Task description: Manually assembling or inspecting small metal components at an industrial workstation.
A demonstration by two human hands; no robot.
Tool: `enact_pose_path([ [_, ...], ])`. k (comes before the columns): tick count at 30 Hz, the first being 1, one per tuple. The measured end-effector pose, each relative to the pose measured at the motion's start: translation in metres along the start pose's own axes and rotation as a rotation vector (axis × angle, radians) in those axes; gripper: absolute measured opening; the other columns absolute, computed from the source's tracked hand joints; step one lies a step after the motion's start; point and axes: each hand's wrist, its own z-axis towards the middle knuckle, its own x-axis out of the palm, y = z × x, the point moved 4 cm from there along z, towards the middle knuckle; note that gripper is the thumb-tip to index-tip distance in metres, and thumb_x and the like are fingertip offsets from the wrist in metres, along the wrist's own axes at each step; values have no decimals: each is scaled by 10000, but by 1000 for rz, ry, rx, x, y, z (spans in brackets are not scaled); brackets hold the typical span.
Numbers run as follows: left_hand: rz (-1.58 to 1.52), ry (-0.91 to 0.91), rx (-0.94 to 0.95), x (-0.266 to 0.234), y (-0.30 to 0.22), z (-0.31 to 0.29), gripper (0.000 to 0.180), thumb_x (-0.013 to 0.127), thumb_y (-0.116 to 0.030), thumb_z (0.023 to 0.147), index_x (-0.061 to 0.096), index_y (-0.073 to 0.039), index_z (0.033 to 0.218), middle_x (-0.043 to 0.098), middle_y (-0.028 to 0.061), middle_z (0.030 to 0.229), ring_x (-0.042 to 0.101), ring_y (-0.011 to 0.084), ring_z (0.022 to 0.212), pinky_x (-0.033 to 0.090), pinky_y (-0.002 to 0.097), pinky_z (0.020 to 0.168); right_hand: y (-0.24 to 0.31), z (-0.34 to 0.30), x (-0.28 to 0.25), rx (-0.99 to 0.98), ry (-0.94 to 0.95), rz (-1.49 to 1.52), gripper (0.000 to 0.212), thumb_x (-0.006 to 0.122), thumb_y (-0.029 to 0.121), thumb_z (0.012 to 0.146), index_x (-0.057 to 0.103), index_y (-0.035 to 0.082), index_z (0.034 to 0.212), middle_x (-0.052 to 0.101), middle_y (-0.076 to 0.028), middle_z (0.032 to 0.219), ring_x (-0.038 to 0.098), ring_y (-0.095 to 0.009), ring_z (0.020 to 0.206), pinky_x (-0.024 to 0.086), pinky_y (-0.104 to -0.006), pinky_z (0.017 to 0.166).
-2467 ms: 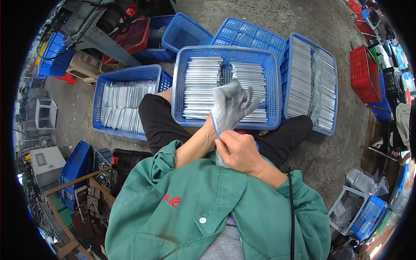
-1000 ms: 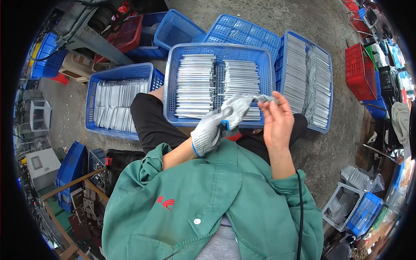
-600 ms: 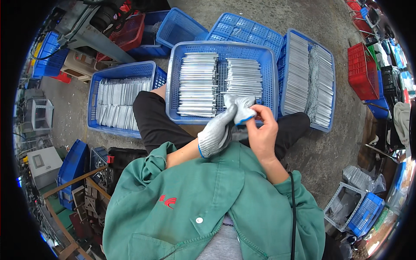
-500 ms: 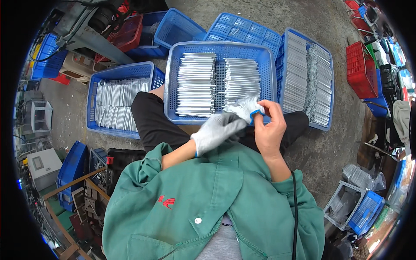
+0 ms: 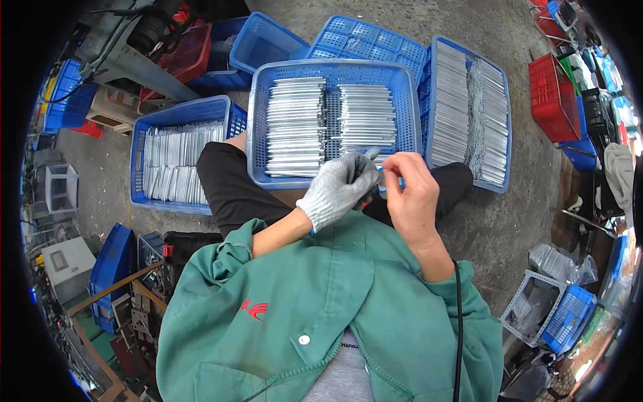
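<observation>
My left hand (image 5: pixel 340 186) wears a grey knitted glove and is closed, its fingers curled in a pinch at the near edge of the middle basket. Against its fingertips comes my bare right hand (image 5: pixel 411 191), closed with thumb and fingers pinching the blue-edged cuff of a second glove (image 5: pixel 382 183). Most of that glove is hidden between the hands. Just beyond them, a blue basket (image 5: pixel 253 144) holds two stacks of thin silvery metal rods (image 5: pixel 295 124).
Blue baskets of similar metal pieces stand on the left (image 5: pixel 137 164) and right (image 5: pixel 507 120). Behind are another blue basket (image 5: pixel 274 43) and an overturned-looking blue crate (image 5: pixel 368 43). A red crate (image 5: pixel 554 97) stands far right. A black cable (image 5: pixel 459 321) hangs by my right arm.
The loose white glove spread between my hands has dropped mostly out of sight. My left hand has risen and turned, its fingers now curled close to my right fingertips.
</observation>
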Motion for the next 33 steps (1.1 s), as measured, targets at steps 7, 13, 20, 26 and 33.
enact_pose_path([
  [7, -354, -2, -78, 2, 19, 9, 141, 620, -142, 1044, 578, -32, 965, 620, 36, 686, 556, 104, 538, 454, 233, 483, -10, 1, -5, 78, -123, 176, 186, 655, -102, 918, 713, 8, 1056, 681, -45, 980, 579, -146, 744, 487, -280, 670],
  [13, -308, -41, -14, -1, 22, 7, 116, 561, -124, 1070, 600, -44, 996, 609, 29, 737, 539, 96, 562, 441, 239, 483, -11, -11, 13, 205, 91, 230, 102, 636, -33, 980, 712, -1, 1040, 695, -32, 917, 583, -128, 705, 496, -259, 656],
  [20, 95, -223, -5, -33, 56, 29, 205, 631, -176, 1026, 658, -7, 1140, 659, 65, 783, 612, 149, 663, 522, 289, 594, -79, -31, 44, 420, 111, 185, 140, 602, 8, 1004, 728, -5, 1065, 733, -48, 894, 675, -140, 726, 562, -249, 661],
  [26, 693, -137, 37, -40, 51, 88, 476, 644, -388, 989, 670, 0, 1265, 749, 141, 905, 710, 244, 813, 574, 374, 745, -124, -55, 57, 638, 203, 176, 184, 573, 11, 1001, 740, -1, 1077, 755, -65, 928, 724, -157, 758, 598, -266, 644],
  [33, 1343, 115, -140, 13, 68, 161, 600, 590, -594, 919, 774, -51, 1096, 787, 172, 993, 754, 361, 885, 581, 467, 825, -105, -54, 63, 353, 370, -65, 179, 623, 118, 936, 742, 22, 1029, 772, -131, 900, 715, -360, 765, 560, -440, 725],
])
